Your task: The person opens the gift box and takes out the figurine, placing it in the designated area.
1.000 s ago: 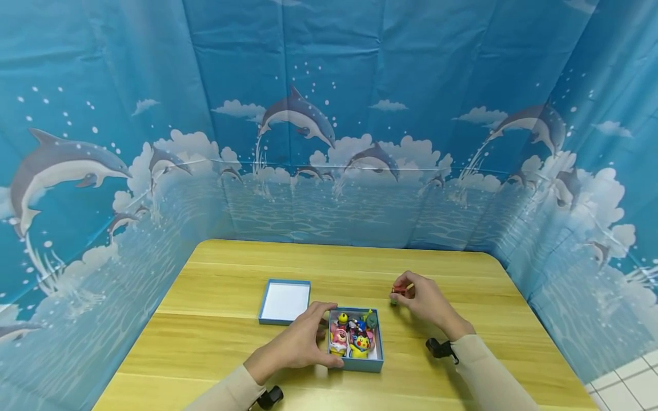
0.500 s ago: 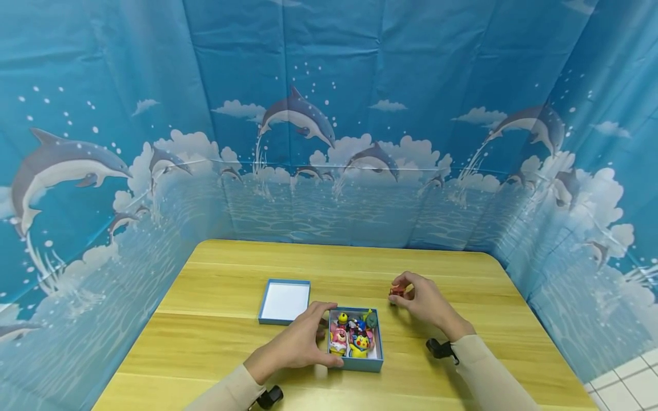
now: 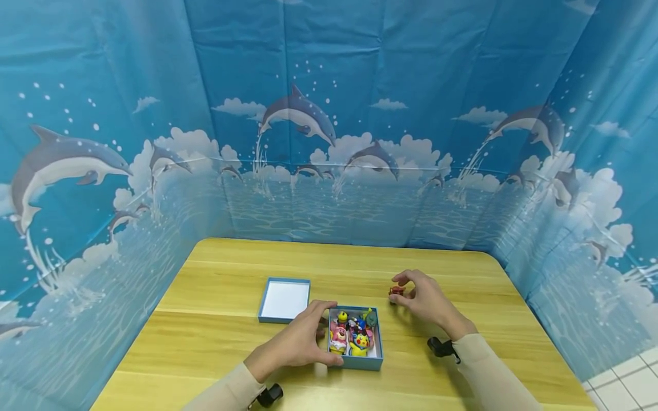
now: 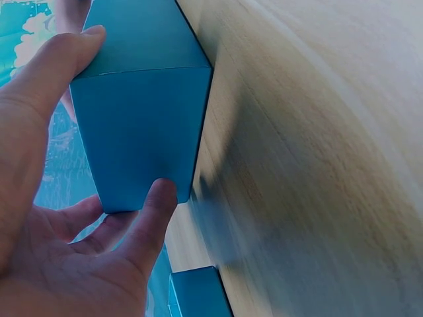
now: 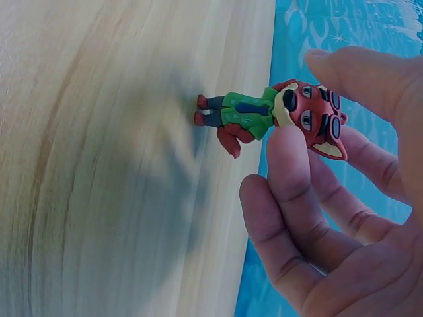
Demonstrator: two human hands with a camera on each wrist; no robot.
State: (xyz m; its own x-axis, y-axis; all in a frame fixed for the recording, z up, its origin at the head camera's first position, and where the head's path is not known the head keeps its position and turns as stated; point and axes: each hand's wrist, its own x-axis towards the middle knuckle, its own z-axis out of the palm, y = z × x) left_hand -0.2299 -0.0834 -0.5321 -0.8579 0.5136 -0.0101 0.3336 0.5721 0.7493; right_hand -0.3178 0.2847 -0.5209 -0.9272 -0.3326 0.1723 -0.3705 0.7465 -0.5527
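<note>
Within right grip (image 3: 425,298): fox figurine (image 5: 258,119), head toward palm, feet outermost.

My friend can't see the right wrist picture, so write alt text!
A toy fox in a green shirt appears sideways, feet toward a wooden table. A right hand curves close around its head.

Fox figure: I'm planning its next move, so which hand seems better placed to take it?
Right, probably: the right hand is around the fox figure, while the left hand holds the box.
</note>
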